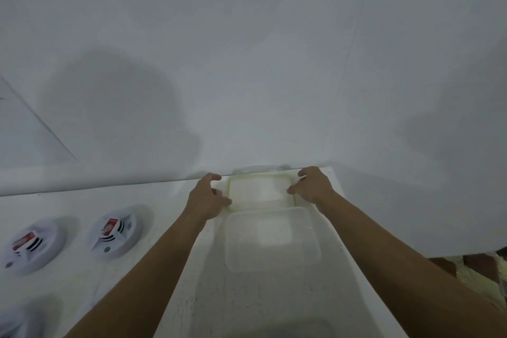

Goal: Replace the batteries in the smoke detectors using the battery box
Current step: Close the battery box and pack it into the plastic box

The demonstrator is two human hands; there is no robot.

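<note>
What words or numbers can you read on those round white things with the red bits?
Left red patch on the left round white plastic smoke detector: too blurred to read.
Right red patch on the right round white plastic smoke detector: too blurred to read.
Green-rimmed clear plastic container: no text visible.

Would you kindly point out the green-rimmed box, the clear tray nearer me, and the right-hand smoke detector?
green-rimmed box (260, 190): head view, pale middle.
clear tray (272, 240): head view, flat centre.
right-hand smoke detector (115, 233): head view, top face.
</note>
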